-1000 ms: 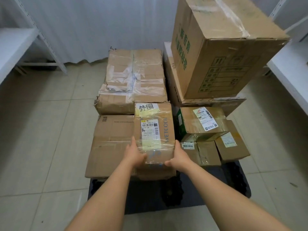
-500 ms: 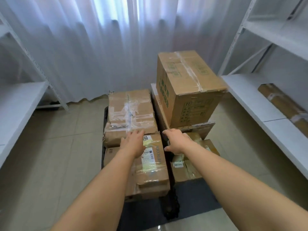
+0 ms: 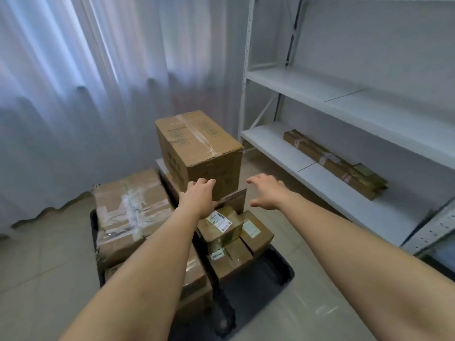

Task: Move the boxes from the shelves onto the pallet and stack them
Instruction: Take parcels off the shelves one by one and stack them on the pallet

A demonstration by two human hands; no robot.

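Note:
Several cardboard boxes are stacked on the black pallet (image 3: 278, 269) on the floor. A tall brown box (image 3: 197, 146) stands highest at the back. A wide taped box (image 3: 130, 207) lies at the left, small labelled boxes (image 3: 229, 227) at the right front. My left hand (image 3: 199, 195) hovers over the stack with relaxed fingers, holding nothing. My right hand (image 3: 267, 191) is stretched toward the right with fingers spread, also holding nothing. A long flat box (image 3: 332, 163) lies on the lower shelf (image 3: 266, 141) at the right.
A white metal shelving unit (image 3: 248, 70) stands at the right, its upper board (image 3: 307, 87) bare. White curtains (image 3: 86, 94) hang behind the pallet. Tiled floor (image 3: 44, 254) surrounds the pallet on the left and front.
Both hands let go of the labelled parcel on the pallet and lifted away. My view swung up and to the right, bringing the right shelves and the long box into sight.

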